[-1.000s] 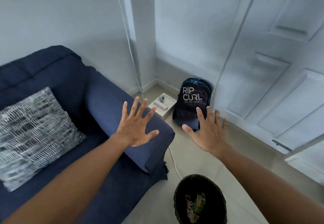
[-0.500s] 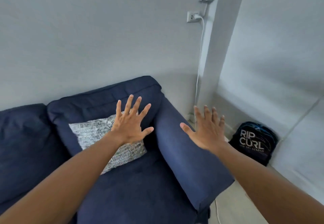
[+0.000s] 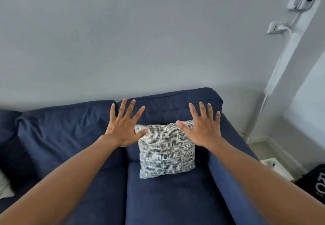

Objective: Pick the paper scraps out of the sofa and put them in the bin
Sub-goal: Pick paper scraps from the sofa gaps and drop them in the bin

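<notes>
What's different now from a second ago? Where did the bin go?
The view swung left: the black bin with scraps and most of the backpack have slid out of sight, and the patterned grey-white cushion on the navy fabric sofa now sits centred between the hands. Unchanged: the left hand and right hand are still spread open, holding nothing.

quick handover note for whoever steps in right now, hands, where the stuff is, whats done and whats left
Left hand: open, fingers spread, empty, held out over the sofa back.
Right hand: open, spread, empty, at the upper right corner of the patterned cushion.
The cushion leans against the sofa back by the right armrest.
No paper scraps show on the seat; the bin is out of view.
Done: cannot be told from this view.
Left: check behind the cushion and in the seat gaps, then carry any scraps to the bin.
</notes>
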Demonstrator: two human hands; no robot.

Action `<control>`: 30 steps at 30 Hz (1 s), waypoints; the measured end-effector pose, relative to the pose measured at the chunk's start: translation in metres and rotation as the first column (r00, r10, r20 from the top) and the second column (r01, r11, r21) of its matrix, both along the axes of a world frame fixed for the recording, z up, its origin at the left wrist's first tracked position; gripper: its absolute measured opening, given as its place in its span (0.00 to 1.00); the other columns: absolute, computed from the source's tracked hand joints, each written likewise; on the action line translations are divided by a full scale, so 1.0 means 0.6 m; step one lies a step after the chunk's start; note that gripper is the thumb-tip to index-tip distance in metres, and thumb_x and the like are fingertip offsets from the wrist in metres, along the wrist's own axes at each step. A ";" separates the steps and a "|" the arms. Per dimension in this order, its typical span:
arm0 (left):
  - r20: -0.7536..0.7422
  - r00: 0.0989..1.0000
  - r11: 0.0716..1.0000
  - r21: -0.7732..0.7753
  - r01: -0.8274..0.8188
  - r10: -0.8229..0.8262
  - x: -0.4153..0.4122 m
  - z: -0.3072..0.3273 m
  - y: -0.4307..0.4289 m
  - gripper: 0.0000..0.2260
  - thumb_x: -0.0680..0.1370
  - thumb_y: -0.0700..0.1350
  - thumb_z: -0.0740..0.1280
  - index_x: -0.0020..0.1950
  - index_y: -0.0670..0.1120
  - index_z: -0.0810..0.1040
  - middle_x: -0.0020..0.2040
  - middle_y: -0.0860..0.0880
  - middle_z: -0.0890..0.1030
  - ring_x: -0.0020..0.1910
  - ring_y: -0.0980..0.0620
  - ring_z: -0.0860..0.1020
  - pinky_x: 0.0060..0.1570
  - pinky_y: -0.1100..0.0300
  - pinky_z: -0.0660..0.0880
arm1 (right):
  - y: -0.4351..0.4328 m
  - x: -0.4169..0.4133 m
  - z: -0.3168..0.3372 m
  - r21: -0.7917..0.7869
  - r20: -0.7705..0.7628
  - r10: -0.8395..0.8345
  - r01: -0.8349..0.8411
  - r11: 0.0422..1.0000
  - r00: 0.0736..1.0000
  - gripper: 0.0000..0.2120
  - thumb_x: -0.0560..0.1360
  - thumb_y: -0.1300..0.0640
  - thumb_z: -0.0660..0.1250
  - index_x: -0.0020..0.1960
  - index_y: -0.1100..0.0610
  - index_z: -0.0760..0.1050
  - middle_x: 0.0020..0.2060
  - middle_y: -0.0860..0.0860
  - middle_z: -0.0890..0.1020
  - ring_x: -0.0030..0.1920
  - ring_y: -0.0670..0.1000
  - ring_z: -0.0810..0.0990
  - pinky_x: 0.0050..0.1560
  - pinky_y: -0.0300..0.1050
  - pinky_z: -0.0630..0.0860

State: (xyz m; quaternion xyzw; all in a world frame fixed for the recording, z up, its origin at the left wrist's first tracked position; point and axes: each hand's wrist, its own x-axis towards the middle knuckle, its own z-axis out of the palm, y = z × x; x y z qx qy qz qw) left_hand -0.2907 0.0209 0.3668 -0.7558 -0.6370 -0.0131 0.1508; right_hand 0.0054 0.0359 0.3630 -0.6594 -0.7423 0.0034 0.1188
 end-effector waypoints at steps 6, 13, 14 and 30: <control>-0.004 0.998 0.998 -0.008 -0.066 0.066 -0.057 -0.030 0.015 0.40 0.73 0.75 0.44 0.79 0.58 0.40 0.80 0.46 0.38 0.76 0.42 0.30 0.71 0.33 0.34 | 0.043 -0.048 -0.031 -0.021 0.016 0.046 -0.046 0.999 0.999 0.47 0.69 0.20 0.41 0.80 0.44 0.42 0.81 0.54 0.44 0.79 0.60 0.38 0.75 0.68 0.39; 0.071 0.993 0.995 -0.054 -0.088 0.091 -0.028 -0.107 0.022 0.39 0.74 0.74 0.45 0.80 0.58 0.40 0.81 0.46 0.39 0.76 0.42 0.30 0.71 0.33 0.34 | 0.076 -0.033 -0.082 -0.070 0.026 0.082 -0.080 0.994 0.996 0.48 0.69 0.19 0.40 0.80 0.45 0.42 0.81 0.55 0.45 0.79 0.61 0.39 0.75 0.68 0.41; 0.087 0.992 0.994 -0.061 -0.087 0.092 -0.019 -0.120 0.024 0.39 0.74 0.74 0.45 0.80 0.58 0.40 0.81 0.46 0.40 0.77 0.42 0.31 0.71 0.33 0.34 | 0.080 -0.027 -0.092 -0.075 0.026 0.084 -0.082 0.994 0.996 0.48 0.69 0.19 0.40 0.80 0.45 0.42 0.81 0.55 0.46 0.79 0.61 0.40 0.75 0.68 0.41; 0.361 0.878 0.931 -0.302 -0.207 0.313 0.079 -0.456 0.105 0.38 0.75 0.74 0.49 0.78 0.62 0.37 0.81 0.47 0.39 0.78 0.43 0.35 0.72 0.33 0.38 | 0.180 0.038 -0.445 -0.333 -0.129 -0.053 0.007 0.943 0.990 0.52 0.68 0.18 0.44 0.80 0.49 0.35 0.80 0.55 0.45 0.79 0.61 0.46 0.75 0.67 0.48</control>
